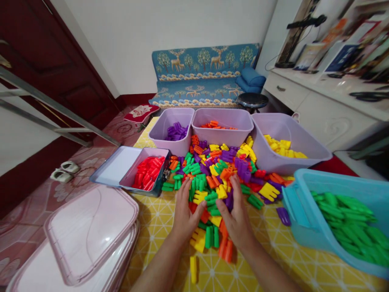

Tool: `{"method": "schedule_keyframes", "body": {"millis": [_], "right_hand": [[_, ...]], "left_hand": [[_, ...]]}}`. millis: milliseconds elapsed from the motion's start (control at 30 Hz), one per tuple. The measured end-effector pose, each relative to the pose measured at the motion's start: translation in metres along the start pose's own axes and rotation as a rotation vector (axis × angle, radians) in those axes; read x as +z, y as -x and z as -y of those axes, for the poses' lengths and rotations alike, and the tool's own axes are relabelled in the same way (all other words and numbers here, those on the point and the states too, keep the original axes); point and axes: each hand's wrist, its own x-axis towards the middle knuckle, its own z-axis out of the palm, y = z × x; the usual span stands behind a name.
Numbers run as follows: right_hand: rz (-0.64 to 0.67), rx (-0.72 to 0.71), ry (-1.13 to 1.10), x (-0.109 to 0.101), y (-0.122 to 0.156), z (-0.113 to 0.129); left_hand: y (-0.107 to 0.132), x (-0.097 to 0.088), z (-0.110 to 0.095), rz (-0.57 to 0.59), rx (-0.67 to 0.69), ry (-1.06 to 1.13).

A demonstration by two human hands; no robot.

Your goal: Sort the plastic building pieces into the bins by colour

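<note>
A heap of mixed plastic pieces (pixel 219 168) in green, yellow, orange, purple and red lies on the yellow patterned tablecloth (pixel 164 227). My left hand (pixel 186 211) lies flat on the near left side of the heap, fingers stretched out over green and yellow pieces. My right hand (pixel 235 211) rests on the near right side, fingers slightly curled over purple and orange pieces. Neither hand lifts a piece clear of the pile.
Three lilac bins at the back hold purple pieces (pixel 176 130), orange pieces (pixel 217 125) and yellow pieces (pixel 284 149). A small bin of red pieces (pixel 147 172) sits on a blue lid. A blue bin (pixel 304 215) holds green pieces. Pink lids (pixel 88 231) are stacked at the left.
</note>
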Motion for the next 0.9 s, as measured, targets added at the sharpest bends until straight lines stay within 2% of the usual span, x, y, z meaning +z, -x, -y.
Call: {"method": "schedule_keyframes", "body": {"millis": [67, 100, 133, 233, 333, 433, 567, 767, 900], "right_hand": [[0.125, -0.065, -0.034, -0.001, -0.005, 0.009], [0.138, -0.099, -0.021, -0.005, -0.005, 0.012], [0.108, -0.133, 0.023, -0.010, -0.004, 0.012], [-0.132, -0.201, 0.288, -0.030, 0.000, 0.001], [-0.272, -0.176, 0.513, -0.050, -0.003, -0.019], [-0.257, -0.114, 0.597, -0.062, -0.013, -0.034], [-0.251, -0.051, 0.674, -0.065, -0.028, -0.046], [-0.343, 0.074, 0.637, -0.064, -0.046, -0.059], [-0.318, 0.107, 0.458, -0.061, -0.036, -0.044]], "left_hand": [[0.000, -0.001, 0.000, -0.017, -0.015, 0.007], [-0.001, -0.001, 0.000, -0.022, -0.022, 0.010], [-0.001, -0.002, 0.000, -0.022, -0.027, 0.014], [-0.001, -0.001, -0.001, -0.015, -0.036, 0.021], [-0.001, 0.000, 0.000, -0.020, -0.035, 0.019], [-0.001, 0.000, 0.000, -0.033, -0.019, 0.012], [-0.001, 0.000, 0.000, -0.033, -0.028, 0.013], [-0.001, 0.001, 0.001, -0.036, -0.039, 0.017], [-0.001, 0.001, -0.001, -0.037, -0.048, 0.029]]}}
